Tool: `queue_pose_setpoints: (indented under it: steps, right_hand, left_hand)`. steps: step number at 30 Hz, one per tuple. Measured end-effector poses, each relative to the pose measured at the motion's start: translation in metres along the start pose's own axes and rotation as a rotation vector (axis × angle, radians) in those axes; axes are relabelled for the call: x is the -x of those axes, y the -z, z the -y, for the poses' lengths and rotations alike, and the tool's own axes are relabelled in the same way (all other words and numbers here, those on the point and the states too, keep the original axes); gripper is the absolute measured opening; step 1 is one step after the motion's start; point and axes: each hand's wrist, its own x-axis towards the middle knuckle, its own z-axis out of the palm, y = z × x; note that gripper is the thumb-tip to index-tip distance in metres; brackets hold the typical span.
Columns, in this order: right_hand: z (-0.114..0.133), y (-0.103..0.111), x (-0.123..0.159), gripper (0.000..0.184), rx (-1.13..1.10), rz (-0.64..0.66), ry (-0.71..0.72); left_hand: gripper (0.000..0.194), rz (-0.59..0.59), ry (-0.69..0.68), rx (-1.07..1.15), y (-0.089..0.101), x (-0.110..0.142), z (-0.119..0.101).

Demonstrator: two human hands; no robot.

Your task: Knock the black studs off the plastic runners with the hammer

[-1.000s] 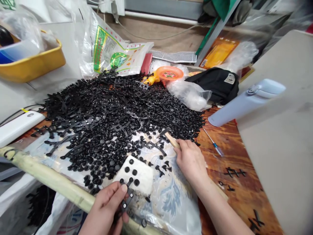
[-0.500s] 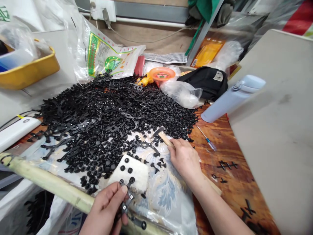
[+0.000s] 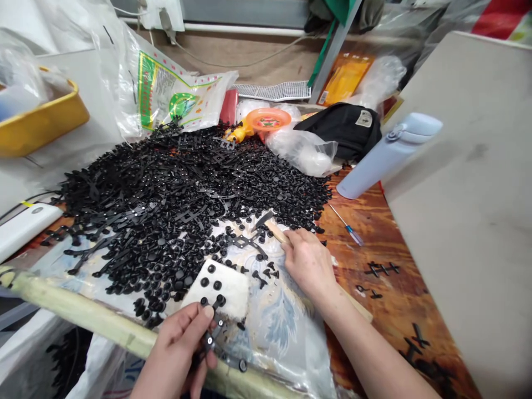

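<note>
My left hand (image 3: 183, 343) pinches a black jointed linkage (image 3: 214, 332) with shiny rivets, its far end lying over the near edge of a white block (image 3: 233, 282). Several round black buttons (image 3: 211, 269) sit on that block in front of my fingers. In my right hand (image 3: 310, 263) is a hammer (image 3: 274, 228) with a pale wooden handle, its dark head over the tabletop beyond the block. Near the hammer head lies another black linkage (image 3: 245, 241). A few loose black studs (image 3: 266, 274) rest between the block and my right hand.
A large heap of black parts (image 3: 174, 183) spreads across the table. A blue bottle (image 3: 386, 158), a screwdriver (image 3: 347, 224) and black cross-shaped pieces (image 3: 382, 269) are on the right. A yellow bin (image 3: 45, 119) stands left. A pale pole (image 3: 83, 313) runs along the near edge.
The whole view has shifted slightly, with things appearing a little further left and up. Both hands keep their hold on the linkage and the hammer.
</note>
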Motion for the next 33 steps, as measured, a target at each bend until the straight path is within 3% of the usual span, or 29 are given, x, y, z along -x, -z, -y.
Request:
queue_pose_setpoints:
  steps: [11,14,17,19,22,27,33]
  right_hand:
    - [-0.003,-0.002,0.002,0.025,-0.146,-0.043,-0.007]
    - [-0.002,0.009,0.004,0.030,-0.253,-0.099,0.001]
    - [0.006,0.034,0.013,0.032,-0.389,-0.104,0.092]
    - [0.013,0.050,0.027,0.035,-0.540,-0.023,0.168]
    - [0.023,0.060,0.056,0.036,-0.802,0.201,0.210]
    - [0.023,0.049,0.091,0.039,-0.651,0.345,0.302]
    - [0.018,0.051,0.100,0.043,-0.636,0.091,0.322]
  left_hand:
    - [0.044,0.016,-0.058,-0.096,0.001,-0.004,0.000]
    - [0.043,0.023,-0.062,-0.137,0.003,-0.004,-0.001]
    - [0.041,0.041,-0.066,-0.178,0.005,-0.004,0.001]
    - [0.041,0.051,-0.065,-0.205,0.007,-0.005,0.002]
    - [0.040,0.074,-0.074,-0.233,0.010,-0.006,0.005]
    - [0.041,0.089,-0.086,-0.266,0.012,-0.014,0.011]
    - [0.042,0.047,-0.110,-0.274,0.011,-0.019,0.015]
